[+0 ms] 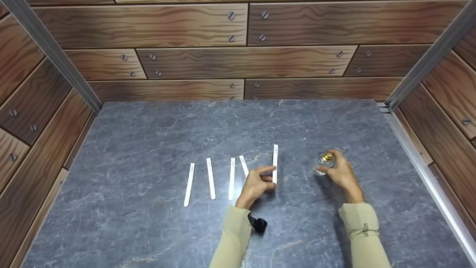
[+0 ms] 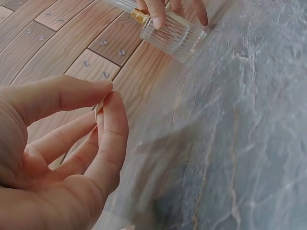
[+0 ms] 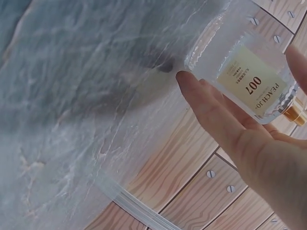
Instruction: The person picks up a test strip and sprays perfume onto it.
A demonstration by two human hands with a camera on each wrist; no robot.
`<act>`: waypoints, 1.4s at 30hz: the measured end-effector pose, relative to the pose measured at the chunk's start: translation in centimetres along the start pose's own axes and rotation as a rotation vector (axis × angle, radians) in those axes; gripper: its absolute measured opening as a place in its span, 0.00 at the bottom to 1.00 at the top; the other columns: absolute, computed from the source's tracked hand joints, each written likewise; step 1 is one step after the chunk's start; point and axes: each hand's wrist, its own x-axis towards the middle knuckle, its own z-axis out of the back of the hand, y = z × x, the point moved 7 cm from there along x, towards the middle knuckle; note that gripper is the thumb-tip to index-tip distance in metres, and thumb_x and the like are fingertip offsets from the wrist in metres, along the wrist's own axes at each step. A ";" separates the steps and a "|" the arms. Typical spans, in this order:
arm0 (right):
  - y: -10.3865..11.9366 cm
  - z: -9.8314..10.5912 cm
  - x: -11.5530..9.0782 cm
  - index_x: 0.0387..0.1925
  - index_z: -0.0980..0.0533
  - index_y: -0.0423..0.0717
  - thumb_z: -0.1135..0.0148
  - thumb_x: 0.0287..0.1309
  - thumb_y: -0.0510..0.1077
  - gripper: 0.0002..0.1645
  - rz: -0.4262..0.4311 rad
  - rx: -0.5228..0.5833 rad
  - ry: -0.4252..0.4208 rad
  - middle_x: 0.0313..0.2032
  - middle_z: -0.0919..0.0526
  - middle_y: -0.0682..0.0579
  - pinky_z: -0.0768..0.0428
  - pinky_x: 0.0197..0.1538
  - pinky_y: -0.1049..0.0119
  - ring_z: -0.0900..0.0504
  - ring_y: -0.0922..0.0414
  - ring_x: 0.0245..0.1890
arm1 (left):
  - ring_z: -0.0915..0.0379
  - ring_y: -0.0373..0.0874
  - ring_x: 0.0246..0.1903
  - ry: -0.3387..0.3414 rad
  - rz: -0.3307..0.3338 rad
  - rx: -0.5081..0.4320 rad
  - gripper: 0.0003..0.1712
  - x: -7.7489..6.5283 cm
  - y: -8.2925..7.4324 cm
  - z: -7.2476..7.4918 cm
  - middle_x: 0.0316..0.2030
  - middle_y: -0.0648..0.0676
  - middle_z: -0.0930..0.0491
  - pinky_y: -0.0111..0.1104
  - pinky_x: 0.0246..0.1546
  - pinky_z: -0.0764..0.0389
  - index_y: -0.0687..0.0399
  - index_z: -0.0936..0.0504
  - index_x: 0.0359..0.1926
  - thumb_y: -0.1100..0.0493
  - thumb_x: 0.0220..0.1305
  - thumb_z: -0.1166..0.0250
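Note:
My left hand [image 1: 256,184] pinches a white paper test strip [image 1: 275,158] between thumb and fingertips, its printed end pointing away. In the left wrist view that strip [image 2: 100,115] shows nearly edge-on between the fingers. To the right, my right hand [image 1: 343,174] grips a clear glass perfume bottle [image 1: 320,169] with a gold neck. In the right wrist view, the bottle carries a pale label [image 3: 252,81] reading 007, and its gold top [image 3: 294,114] sits near the palm. Whether the bottle's base touches the table I cannot tell.
Several more white strips [image 1: 211,178] lie on the dark marbled table [image 1: 148,230] left of my left hand; the nearest strip [image 1: 243,164] is tilted and partly hidden by it. Wood-patterned walls [image 1: 186,63] and metal rails [image 1: 427,178] border the table.

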 end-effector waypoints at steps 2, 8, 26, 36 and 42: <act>-0.1 0.0 -0.1 0.67 0.41 0.23 0.32 0.60 0.35 0.41 0.005 0.000 -0.012 0.62 0.33 0.22 0.35 0.66 0.38 0.33 0.30 0.63 | 0.20 0.43 0.36 -0.006 0.011 -0.005 0.34 0.0 0.2 0.0 0.52 0.59 0.19 0.29 0.30 0.19 0.69 0.17 0.56 0.83 0.42 0.34; 0.0 0.0 -0.3 0.66 0.38 0.24 0.32 0.61 0.36 0.38 0.023 -0.012 -0.042 0.57 0.28 0.24 0.29 0.55 0.44 0.27 0.35 0.51 | 0.21 0.41 0.34 -0.048 0.022 -0.020 0.34 0.1 0.2 0.4 0.49 0.59 0.18 0.28 0.28 0.20 0.70 0.17 0.56 0.83 0.42 0.34; 0.0 0.2 -0.6 0.65 0.39 0.23 0.35 0.63 0.33 0.34 0.024 0.117 -0.084 0.59 0.29 0.24 0.28 0.59 0.54 0.27 0.39 0.57 | 0.25 0.38 0.29 -0.061 -0.003 -0.016 0.34 -0.1 -0.1 0.4 0.40 0.57 0.19 0.25 0.24 0.25 0.72 0.19 0.56 0.84 0.43 0.34; -0.8 -0.1 -0.7 0.68 0.45 0.24 0.41 0.68 0.33 0.35 -0.055 0.524 -0.021 0.57 0.32 0.39 0.18 0.41 0.72 0.24 0.68 0.39 | 0.24 0.38 0.28 -0.045 0.018 -0.032 0.33 -0.1 -0.1 0.2 0.35 0.59 0.18 0.26 0.25 0.24 0.72 0.19 0.57 0.83 0.45 0.33; -0.7 -0.4 -0.7 0.75 0.56 0.31 0.48 0.71 0.36 0.41 -0.141 0.769 0.023 0.63 0.41 0.41 0.19 0.46 0.64 0.25 0.64 0.46 | 0.22 0.41 0.33 -0.056 -0.008 -0.010 0.32 -0.1 -0.3 0.6 0.53 0.62 0.20 0.26 0.28 0.21 0.72 0.18 0.56 0.83 0.44 0.32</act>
